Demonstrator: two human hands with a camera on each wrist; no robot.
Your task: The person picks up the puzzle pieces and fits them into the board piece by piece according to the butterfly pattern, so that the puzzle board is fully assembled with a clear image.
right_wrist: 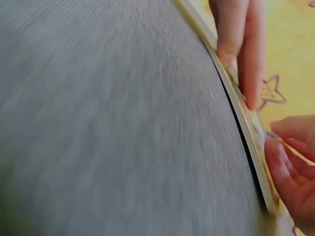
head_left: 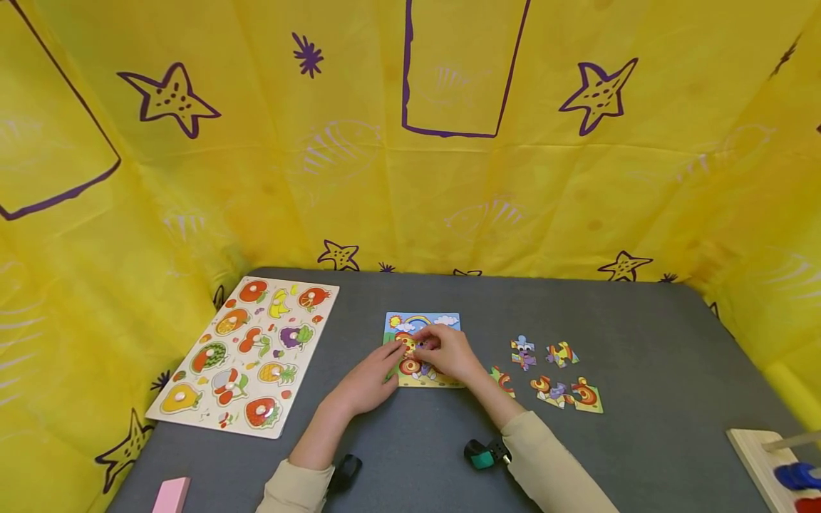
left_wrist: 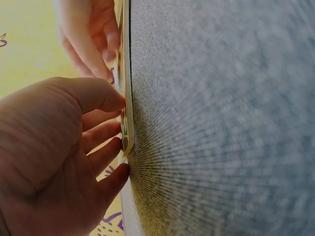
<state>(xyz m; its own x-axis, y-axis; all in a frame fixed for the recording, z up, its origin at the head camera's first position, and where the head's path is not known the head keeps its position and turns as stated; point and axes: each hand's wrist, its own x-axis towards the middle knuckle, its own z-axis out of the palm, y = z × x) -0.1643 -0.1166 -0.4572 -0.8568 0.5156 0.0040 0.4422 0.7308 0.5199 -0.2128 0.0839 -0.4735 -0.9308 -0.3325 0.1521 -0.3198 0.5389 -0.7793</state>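
A small square puzzle board (head_left: 426, 381) with a sun, rainbow and clouds lies at the middle of the dark table. My left hand (head_left: 367, 379) rests its fingertips on the board's left part; in the left wrist view the fingers of this hand (left_wrist: 64, 142) touch its edge and face. Over the middle of the board, my right hand (head_left: 452, 354) has thumb and fingers together. In the right wrist view that hand (right_wrist: 295, 167) pinches a thin puzzle piece (right_wrist: 298, 151), tilted above the board (right_wrist: 246, 128). The hands cover part of the picture.
Several loose puzzle pieces (head_left: 523, 353) lie right of the board. A large fruit board (head_left: 256, 370) is at the left, a pink block (head_left: 171, 495) at the near left. A wooden frame with beads (head_left: 757, 463) stands at the right edge. Yellow cloth (head_left: 417, 199) surrounds the table.
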